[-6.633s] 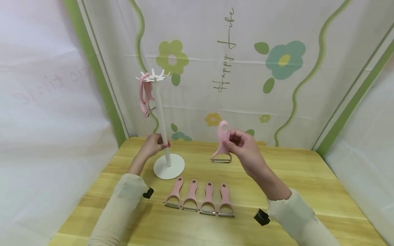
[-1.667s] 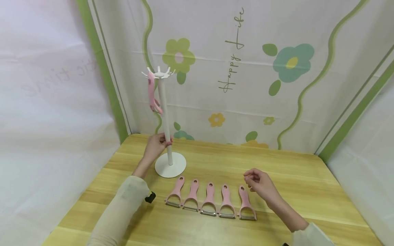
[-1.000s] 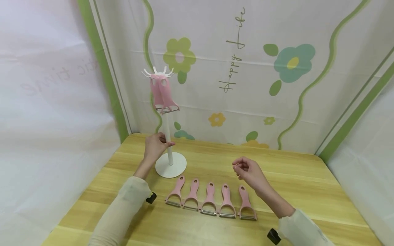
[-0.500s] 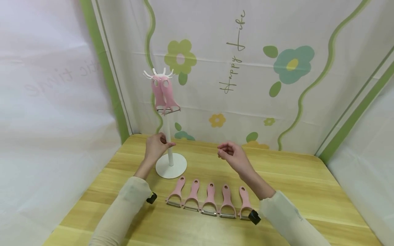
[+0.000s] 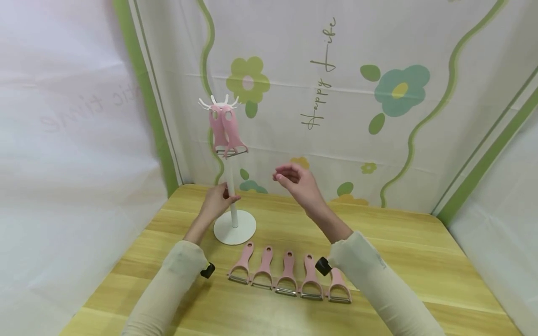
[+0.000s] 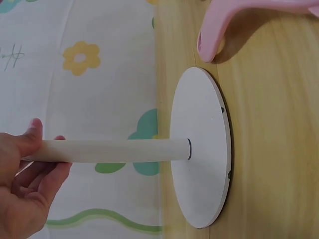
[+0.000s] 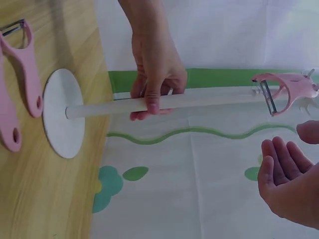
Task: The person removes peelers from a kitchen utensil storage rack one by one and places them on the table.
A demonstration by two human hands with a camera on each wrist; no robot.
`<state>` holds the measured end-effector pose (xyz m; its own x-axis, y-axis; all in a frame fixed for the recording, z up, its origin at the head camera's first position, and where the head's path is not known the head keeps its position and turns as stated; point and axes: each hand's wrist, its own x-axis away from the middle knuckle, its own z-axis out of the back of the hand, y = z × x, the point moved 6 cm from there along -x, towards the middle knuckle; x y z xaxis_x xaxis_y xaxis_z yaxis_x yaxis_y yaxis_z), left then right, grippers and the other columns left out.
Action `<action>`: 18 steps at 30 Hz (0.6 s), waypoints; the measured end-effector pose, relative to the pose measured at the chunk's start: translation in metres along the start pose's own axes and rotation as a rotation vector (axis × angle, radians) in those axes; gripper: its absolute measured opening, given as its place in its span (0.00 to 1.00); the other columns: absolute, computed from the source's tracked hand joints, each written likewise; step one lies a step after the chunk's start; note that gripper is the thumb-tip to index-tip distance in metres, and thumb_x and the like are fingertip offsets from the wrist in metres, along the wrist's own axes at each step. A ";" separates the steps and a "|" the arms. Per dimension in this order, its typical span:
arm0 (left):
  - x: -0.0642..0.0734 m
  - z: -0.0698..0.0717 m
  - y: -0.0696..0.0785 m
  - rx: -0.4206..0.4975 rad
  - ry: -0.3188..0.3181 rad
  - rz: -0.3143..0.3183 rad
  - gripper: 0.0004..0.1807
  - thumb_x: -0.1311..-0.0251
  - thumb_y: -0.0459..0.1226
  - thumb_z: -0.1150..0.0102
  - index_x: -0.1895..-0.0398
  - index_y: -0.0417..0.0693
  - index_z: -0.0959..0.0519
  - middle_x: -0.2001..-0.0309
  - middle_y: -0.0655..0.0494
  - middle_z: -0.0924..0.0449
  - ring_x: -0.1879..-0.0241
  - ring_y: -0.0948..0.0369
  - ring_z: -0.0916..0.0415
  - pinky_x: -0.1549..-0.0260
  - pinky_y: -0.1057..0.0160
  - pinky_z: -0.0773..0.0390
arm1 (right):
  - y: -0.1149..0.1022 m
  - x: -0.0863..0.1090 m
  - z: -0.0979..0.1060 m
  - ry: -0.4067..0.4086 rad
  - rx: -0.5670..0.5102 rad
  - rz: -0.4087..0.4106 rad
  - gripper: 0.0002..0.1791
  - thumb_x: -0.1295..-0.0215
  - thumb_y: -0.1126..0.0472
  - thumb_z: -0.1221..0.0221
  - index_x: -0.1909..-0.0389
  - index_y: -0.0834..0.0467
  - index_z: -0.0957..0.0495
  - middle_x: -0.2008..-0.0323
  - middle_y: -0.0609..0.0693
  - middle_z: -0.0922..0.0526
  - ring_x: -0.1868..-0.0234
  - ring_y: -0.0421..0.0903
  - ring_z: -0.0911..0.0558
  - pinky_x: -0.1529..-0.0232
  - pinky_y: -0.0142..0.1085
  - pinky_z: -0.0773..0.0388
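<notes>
In the head view, my left hand [image 5: 217, 200] grips the white pole of a hook stand [image 5: 230, 173], thumb and fingers on opposite sides above its round base [image 6: 197, 149]. From the stand's top hooks, two pink Y-shaped peelers [image 5: 231, 128] hang side by side on the near side, blades down. My right hand [image 5: 299, 184] is raised to the right of the stand, a little lower than those peelers. Its fingers are loosely bent with nothing between them. In the right wrist view it lies near a hanging peeler [image 7: 293, 87], apart from it.
Several more pink peelers [image 5: 289, 267] lie in a row on the wooden table [image 5: 420, 261], blades toward me. The rightmost peeler [image 5: 337, 282] is partly hidden by my right sleeve. A white printed curtain [image 5: 277, 37] hangs behind the table.
The peeler once held in my right hand now lies at the row's right end. The stand's top has turned, bringing the hanging peelers to the front. My right hand then rose leftward, empty.
</notes>
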<state>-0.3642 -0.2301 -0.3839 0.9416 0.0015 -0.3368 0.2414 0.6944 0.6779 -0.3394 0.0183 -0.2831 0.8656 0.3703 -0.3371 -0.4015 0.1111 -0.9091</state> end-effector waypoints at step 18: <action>0.003 -0.004 0.002 -0.007 -0.026 -0.026 0.07 0.37 0.36 0.34 0.64 0.39 0.20 0.63 0.43 0.13 0.58 0.46 0.14 0.57 0.49 0.15 | -0.052 -0.047 -0.033 0.034 -0.099 0.056 0.17 0.30 0.62 0.39 0.43 0.63 0.23 0.44 0.57 0.18 0.42 0.48 0.19 0.37 0.40 0.23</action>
<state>-0.3617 -0.2258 -0.3855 0.9408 -0.0352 -0.3371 0.2643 0.6989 0.6646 -0.3494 -0.0351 -0.2284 0.8531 0.3416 -0.3943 -0.4193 -0.0008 -0.9078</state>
